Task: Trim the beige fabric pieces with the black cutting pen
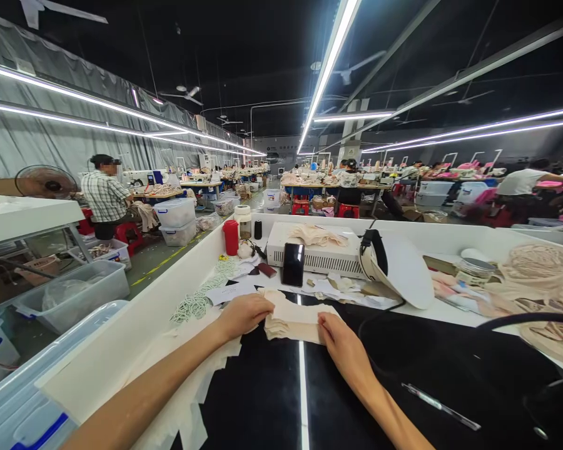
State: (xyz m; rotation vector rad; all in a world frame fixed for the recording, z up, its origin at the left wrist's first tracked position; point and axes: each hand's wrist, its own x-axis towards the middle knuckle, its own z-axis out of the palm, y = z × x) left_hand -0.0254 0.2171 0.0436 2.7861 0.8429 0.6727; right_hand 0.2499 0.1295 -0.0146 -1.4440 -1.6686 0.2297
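Observation:
A small stack of cream fabric pieces (pixel 293 319) lies over the glossy black work surface (pixel 263 400), its layered edges facing me. My left hand (pixel 244 314) is closed on the stack's left end, thumb and fingers pinched together. At the opposite end my right hand (pixel 340 337) pinches the right edge. More pale cut fabric pieces (pixel 182 381) lie overlapped beneath and beside my left forearm. A pen (pixel 441 406) rests on the black surface to the right of my right hand.
Behind the stack, a phone (pixel 293 264) leans against a white vented box (pixel 319 247). A white visor cap (pixel 403 269), a red cup (pixel 230 237) and green elastic loops (pixel 192 306) lie around it. Coiled cream strips (pixel 539 269) fill the right side. Raised white edges (pixel 169 306) border the table.

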